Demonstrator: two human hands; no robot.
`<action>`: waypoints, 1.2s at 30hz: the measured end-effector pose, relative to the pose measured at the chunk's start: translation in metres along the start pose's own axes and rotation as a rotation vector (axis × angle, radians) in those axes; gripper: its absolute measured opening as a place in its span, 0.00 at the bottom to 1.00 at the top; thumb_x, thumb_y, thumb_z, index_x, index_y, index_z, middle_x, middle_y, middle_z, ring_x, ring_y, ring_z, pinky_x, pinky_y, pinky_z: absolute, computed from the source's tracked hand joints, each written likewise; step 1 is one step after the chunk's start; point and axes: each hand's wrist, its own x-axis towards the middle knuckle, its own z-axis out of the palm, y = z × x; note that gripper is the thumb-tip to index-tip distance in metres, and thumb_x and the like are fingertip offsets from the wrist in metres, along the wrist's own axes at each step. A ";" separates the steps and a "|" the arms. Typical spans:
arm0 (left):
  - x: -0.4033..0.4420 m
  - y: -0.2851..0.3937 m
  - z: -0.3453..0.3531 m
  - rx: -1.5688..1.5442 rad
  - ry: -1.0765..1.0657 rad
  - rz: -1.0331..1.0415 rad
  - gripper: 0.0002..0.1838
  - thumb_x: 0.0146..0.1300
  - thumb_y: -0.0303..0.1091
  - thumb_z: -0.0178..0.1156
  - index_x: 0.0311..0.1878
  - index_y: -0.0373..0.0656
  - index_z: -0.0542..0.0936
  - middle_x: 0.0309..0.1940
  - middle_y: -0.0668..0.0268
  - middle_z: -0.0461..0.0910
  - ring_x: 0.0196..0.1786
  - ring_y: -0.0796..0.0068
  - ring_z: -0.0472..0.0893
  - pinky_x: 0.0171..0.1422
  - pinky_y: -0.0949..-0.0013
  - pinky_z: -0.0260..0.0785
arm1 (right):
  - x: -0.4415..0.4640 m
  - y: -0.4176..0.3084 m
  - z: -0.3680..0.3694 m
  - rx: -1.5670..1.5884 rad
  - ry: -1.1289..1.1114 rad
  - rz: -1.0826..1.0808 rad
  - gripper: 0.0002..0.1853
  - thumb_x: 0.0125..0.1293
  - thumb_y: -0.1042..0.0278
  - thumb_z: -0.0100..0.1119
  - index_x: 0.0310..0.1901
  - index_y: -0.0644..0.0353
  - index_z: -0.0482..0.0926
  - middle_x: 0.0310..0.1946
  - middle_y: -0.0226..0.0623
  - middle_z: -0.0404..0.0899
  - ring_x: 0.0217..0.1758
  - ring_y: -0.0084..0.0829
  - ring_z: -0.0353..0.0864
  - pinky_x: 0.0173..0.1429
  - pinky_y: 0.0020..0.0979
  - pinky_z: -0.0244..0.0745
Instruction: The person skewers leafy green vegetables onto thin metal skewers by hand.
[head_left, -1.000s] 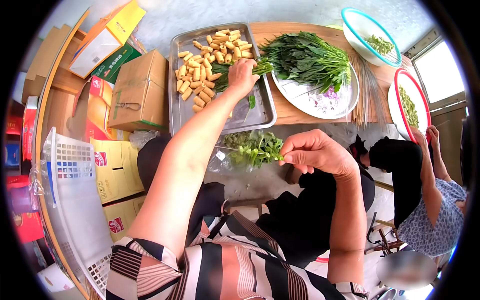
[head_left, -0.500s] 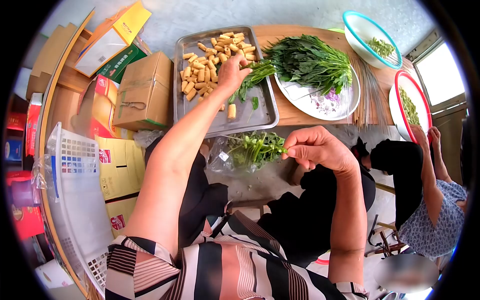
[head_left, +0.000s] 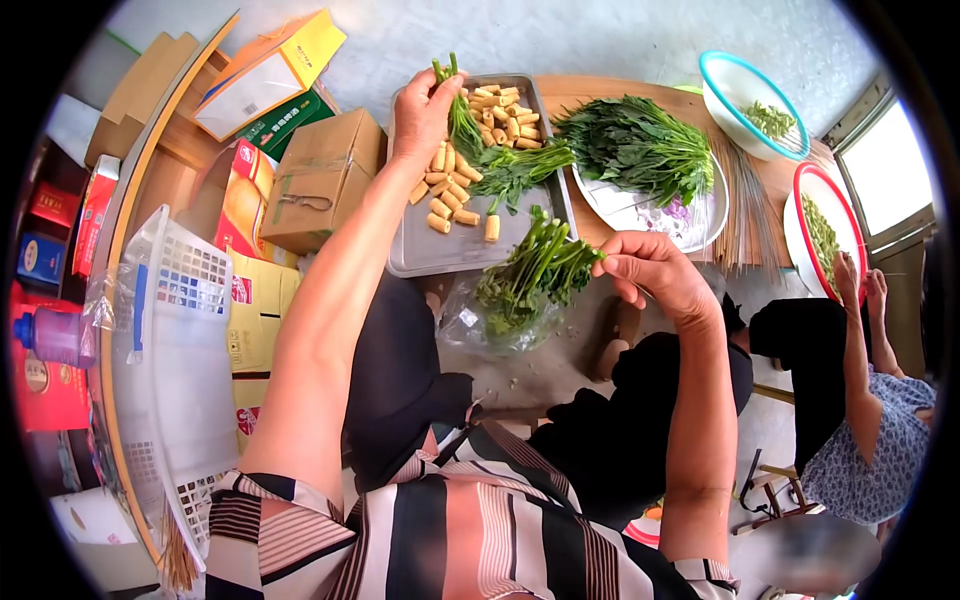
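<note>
My left hand [head_left: 422, 118] is closed around the stems of a small bunch of leafy greens [head_left: 463, 128], held over the metal tray [head_left: 415, 250]. Short tan cylindrical pieces [head_left: 455, 190] lie in that tray, with more greens [head_left: 515, 172] across its right side. In front of the tray, my right hand [head_left: 660, 275] pinches the stem end of a bundle of leafy greens [head_left: 535, 270]. This bundle is over a clear plastic bag [head_left: 470, 325]; whether its lower leaves are inside the bag I cannot tell.
A white plate [head_left: 705, 235] holds a large heap of greens [head_left: 640, 145], beside thin sticks [head_left: 750, 200]. Blue-rimmed [head_left: 712, 75] and red-rimmed [head_left: 798, 215] basins stand to the right, near another person's hands [head_left: 862, 285]. Cardboard boxes [head_left: 325, 170] and a white plastic basket [head_left: 185, 270] are at left.
My left hand has moved left and up across the tray, now with a bunch of greens in it. The greens at my right hand have come up from the bag. The view has shifted slightly.
</note>
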 end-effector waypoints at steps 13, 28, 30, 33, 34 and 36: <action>-0.051 -0.008 -0.024 -0.801 0.005 -0.505 0.10 0.64 0.32 0.62 0.46 0.39 0.79 0.30 0.69 0.77 0.31 0.78 0.76 0.31 0.78 0.68 | 0.024 0.007 0.010 0.093 0.167 -0.059 0.10 0.69 0.64 0.55 0.36 0.61 0.80 0.15 0.23 0.69 0.16 0.14 0.62 0.21 0.18 0.56; -0.077 -0.004 -0.009 -0.735 -0.134 -0.699 0.12 0.62 0.36 0.64 0.45 0.43 0.77 0.31 0.71 0.77 0.25 0.82 0.73 0.25 0.79 0.60 | 0.058 0.008 0.041 -0.017 0.295 -0.082 0.10 0.70 0.65 0.53 0.37 0.62 0.77 0.14 0.21 0.65 0.15 0.13 0.58 0.19 0.18 0.52; -0.077 -0.004 -0.010 -0.737 -0.147 -0.688 0.12 0.62 0.36 0.64 0.45 0.42 0.77 0.31 0.71 0.76 0.25 0.83 0.71 0.24 0.79 0.58 | 0.060 0.008 0.044 -0.071 0.277 -0.104 0.10 0.71 0.63 0.52 0.37 0.61 0.77 0.13 0.21 0.64 0.14 0.12 0.57 0.19 0.18 0.50; -0.077 -0.003 -0.012 -0.755 -0.147 -0.704 0.13 0.61 0.35 0.65 0.46 0.41 0.77 0.32 0.70 0.77 0.25 0.83 0.71 0.25 0.79 0.59 | 0.061 0.007 0.048 -0.086 0.285 -0.090 0.10 0.71 0.63 0.52 0.36 0.60 0.77 0.12 0.21 0.63 0.14 0.12 0.56 0.19 0.18 0.50; -0.077 -0.002 -0.012 -0.762 -0.143 -0.712 0.13 0.61 0.34 0.65 0.46 0.41 0.77 0.32 0.70 0.77 0.25 0.83 0.71 0.25 0.79 0.59 | 0.061 0.007 0.049 -0.094 0.291 -0.077 0.10 0.71 0.63 0.52 0.36 0.60 0.77 0.12 0.20 0.63 0.14 0.12 0.56 0.19 0.18 0.50; -0.078 0.001 -0.012 -0.769 -0.137 -0.722 0.13 0.60 0.33 0.66 0.47 0.41 0.77 0.33 0.70 0.77 0.26 0.83 0.72 0.26 0.79 0.60 | 0.062 0.006 0.050 -0.093 0.287 -0.067 0.10 0.70 0.64 0.53 0.37 0.61 0.77 0.13 0.21 0.64 0.14 0.12 0.57 0.19 0.18 0.51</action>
